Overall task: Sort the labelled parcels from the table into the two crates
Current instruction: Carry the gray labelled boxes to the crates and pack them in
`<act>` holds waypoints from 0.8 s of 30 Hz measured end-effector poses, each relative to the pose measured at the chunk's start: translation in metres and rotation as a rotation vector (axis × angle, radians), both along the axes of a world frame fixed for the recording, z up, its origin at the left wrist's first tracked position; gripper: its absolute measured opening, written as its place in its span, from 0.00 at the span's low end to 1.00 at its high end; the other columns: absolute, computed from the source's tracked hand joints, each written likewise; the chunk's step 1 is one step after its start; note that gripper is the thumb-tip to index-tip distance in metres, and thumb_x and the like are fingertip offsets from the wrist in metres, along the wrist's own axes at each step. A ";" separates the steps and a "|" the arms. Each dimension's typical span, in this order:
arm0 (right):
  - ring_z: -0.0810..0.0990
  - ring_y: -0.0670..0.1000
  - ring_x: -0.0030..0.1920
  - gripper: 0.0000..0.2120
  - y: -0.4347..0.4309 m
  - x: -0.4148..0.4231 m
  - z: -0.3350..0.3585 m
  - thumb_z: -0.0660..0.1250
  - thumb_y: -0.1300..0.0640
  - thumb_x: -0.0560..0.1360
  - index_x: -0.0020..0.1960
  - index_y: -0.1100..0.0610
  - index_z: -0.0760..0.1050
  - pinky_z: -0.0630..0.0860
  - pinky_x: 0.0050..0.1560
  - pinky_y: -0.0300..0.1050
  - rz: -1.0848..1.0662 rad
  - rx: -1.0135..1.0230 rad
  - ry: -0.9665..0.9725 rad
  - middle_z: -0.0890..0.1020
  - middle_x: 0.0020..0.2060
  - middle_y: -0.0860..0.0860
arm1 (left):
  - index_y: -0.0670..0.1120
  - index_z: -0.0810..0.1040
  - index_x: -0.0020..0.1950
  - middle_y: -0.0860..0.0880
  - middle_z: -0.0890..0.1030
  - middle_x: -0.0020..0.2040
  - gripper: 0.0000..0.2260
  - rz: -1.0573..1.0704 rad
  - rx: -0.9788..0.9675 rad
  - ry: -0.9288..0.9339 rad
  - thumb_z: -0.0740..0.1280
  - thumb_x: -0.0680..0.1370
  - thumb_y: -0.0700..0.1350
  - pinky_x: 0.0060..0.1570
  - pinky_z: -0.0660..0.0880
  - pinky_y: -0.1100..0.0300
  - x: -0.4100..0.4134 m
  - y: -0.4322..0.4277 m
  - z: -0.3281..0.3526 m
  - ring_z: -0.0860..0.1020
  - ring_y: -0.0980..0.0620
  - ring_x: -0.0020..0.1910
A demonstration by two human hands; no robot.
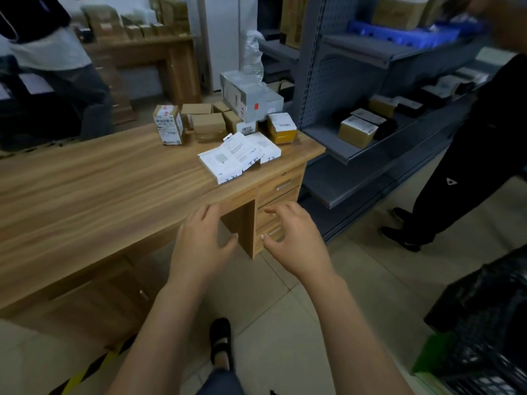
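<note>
Labelled parcels sit in a cluster at the far right end of the wooden table (pixel 85 189). Flat white parcels (pixel 228 159) lie nearest me, with brown cardboard boxes (pixel 208 124), a tall labelled box (pixel 168 125), a yellow box (pixel 282 128) and a large grey wrapped box (pixel 248 95) behind. My left hand (pixel 201 243) and my right hand (pixel 293 238) hover side by side in front of the table edge, fingers loosely spread, holding nothing. A black crate (pixel 490 315) stands on the floor at the right, with a green crate (pixel 427 354) partly hidden beneath it.
Grey metal shelving (pixel 356 81) with more boxes stands right of the table. A person in black trousers (pixel 467 166) stands by it. Another person (pixel 57 67) is at the far left. The table's drawers (pixel 279 192) are below the parcels. Tiled floor lies under me.
</note>
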State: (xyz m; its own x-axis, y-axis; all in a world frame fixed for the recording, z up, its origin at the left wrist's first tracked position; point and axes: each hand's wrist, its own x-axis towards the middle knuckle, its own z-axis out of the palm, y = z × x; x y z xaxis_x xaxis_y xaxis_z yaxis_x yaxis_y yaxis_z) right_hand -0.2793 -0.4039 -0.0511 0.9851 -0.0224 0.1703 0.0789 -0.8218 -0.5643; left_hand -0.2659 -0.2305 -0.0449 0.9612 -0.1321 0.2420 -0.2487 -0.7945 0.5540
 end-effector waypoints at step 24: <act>0.69 0.47 0.66 0.23 -0.009 0.338 0.036 0.70 0.54 0.75 0.69 0.49 0.71 0.66 0.64 0.42 -0.127 -0.059 -0.024 0.72 0.65 0.46 | 0.56 0.69 0.69 0.56 0.71 0.68 0.25 -0.087 -0.033 -0.014 0.72 0.74 0.50 0.62 0.70 0.55 0.371 -0.008 0.022 0.69 0.53 0.66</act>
